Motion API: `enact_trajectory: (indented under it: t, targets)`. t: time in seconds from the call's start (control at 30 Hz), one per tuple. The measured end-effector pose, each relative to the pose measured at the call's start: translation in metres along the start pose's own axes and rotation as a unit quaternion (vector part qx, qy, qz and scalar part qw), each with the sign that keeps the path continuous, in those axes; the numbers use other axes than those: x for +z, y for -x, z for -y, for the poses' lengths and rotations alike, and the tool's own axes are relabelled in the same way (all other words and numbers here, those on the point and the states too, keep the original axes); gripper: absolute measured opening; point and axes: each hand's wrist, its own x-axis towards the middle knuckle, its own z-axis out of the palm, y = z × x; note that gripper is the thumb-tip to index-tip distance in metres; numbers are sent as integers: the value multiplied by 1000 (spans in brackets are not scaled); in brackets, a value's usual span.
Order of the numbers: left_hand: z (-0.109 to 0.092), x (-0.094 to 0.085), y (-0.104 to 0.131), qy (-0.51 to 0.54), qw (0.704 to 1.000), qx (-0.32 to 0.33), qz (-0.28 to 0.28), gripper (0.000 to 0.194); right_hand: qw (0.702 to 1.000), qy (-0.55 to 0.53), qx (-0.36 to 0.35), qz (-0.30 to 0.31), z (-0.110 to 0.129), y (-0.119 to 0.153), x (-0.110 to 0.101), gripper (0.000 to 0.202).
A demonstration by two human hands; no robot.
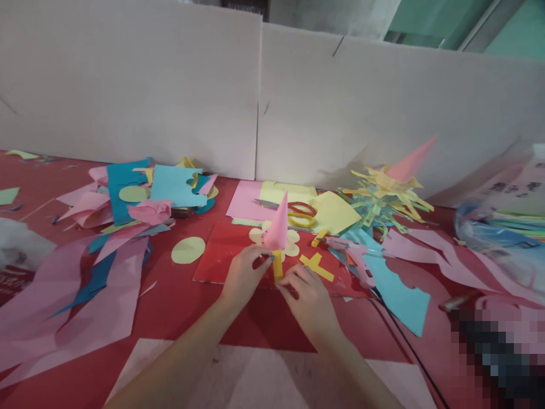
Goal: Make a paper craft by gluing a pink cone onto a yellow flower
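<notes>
A pink paper cone (279, 224) stands upright on a pale yellow flower shape (292, 244) over a red board (225, 250). Just in front of the cone is a yellow paper strip (277, 266). My left hand (247, 272) pinches the strip's upper end near the cone's base. My right hand (309, 298) has its fingertips closed at the strip's lower end. More yellow strips (317, 266), crossed or joined, lie right of the flower on the board.
A pink glue gun (353, 253) with a black cord lies at the right. Behind the cone are scissors (302, 215) on paper sheets. Scraps (176, 184) are piled at the left; a fringed paper piece with a pink cone (413, 162) stands back right.
</notes>
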Motion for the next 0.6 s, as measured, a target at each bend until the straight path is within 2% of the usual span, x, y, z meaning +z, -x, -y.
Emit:
enact_trajectory:
  t: [0.13,0.6]
  targets:
    - [3,2,-1,-47,997,41,34,11,999,6,39,-3,-2,-1,4,13]
    - [5,0,-1,-86,996,9,28,18,998,-25,60,27,0,-2,5,13]
